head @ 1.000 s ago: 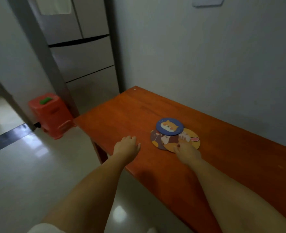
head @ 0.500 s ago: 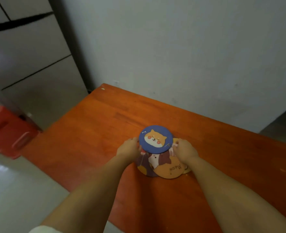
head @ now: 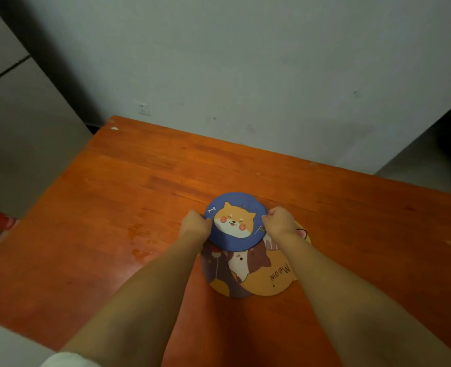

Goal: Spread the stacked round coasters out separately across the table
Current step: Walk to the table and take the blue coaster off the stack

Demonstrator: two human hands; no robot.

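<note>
Pinching the blue coaster [head: 235,221], both hands; overlapped coasters [head: 258,274] beneath.

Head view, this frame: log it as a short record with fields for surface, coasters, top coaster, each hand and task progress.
surface: orange wooden table against a grey wall
coasters: overlapping pile; at least three visible
top coaster: blue coaster with a dog face
under it: dark coaster to the left, orange "Meow" coaster to the right
left hand: grip on the blue coaster's left edge
right hand: grip on its right edge
progress: coasters still overlap; none set apart yet
</note>
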